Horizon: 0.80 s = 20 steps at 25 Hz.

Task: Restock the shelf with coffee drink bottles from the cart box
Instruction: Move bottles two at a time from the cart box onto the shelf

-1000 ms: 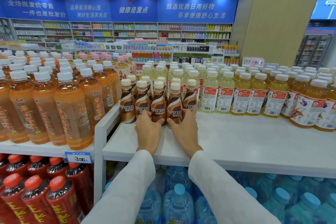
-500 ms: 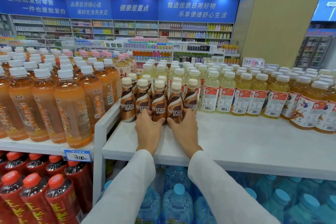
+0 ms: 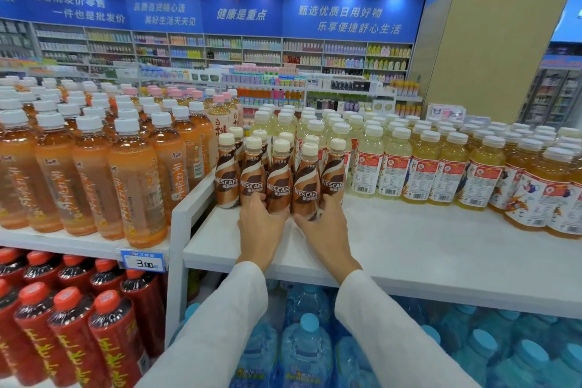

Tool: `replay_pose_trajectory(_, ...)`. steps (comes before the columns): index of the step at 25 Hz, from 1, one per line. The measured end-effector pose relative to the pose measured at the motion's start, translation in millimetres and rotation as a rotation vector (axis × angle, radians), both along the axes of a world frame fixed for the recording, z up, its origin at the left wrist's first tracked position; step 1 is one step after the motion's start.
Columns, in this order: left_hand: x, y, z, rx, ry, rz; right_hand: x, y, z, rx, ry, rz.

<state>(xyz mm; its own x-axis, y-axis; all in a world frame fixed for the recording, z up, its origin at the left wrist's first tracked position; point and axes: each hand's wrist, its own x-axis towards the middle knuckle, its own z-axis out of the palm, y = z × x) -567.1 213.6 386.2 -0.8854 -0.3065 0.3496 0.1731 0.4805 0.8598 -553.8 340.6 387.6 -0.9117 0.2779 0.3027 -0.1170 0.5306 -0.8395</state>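
Item: brown-and-white plastic coffee drink bottles w/ cream caps (image 3: pixel 278 179), front row of five upright on the white shelf board (image 3: pixel 409 249), more of the same directly behind. Location rel. to your grip: bottles sit just ahead of both palms, long axes vertical, caps well above your knuckles; you touch the bases only. Your left hand (image 3: pixel 263 227): fingers curled round the foot of the 2nd and 3rd bottles from the left, pressed on, not lifting as far as can be judged. Your right hand (image 3: pixel 327 225): thumb and fingers wrapped low on the 4th bottle, fingertips reaching twd the 5th; grip closed on plastic, not spread. Hands nearly touching each other at the thumbs. Left of grip: tall orange tea bottles w/ white caps (image 3: pixel 135 179), on the adjoining shelf, close to the 1st coffee bottle. Right of grip: pale yellow juice bottles w/ red-white labels (image 3: pixel 365 164), just beside the 5th coffee bottle. Below grip: blue-capped water jugs (image 3: pixel 307 353). Cart box: not in view. Key relation: row lies straight ahead, so any squaring-up push runs away from you along the shelf depth; both hands equally near, left covers the left half, right the right half. Risk, est.: low contact on tall narrow bottles, so a hard shove could tip tops backward into the rear row.
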Motion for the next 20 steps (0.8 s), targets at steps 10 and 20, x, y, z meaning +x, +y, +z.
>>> replay_pose_trajectory(10, 144, -33, -43, -0.031, 0.045, 0.135, 128, -6, -28, 0.105, 0.121, 0.337)
replay_pose_trajectory(20, 372, -121, -161, 0.099, -0.214, 0.613, 262, -142, -155, 0.125, -0.176, 1.008)
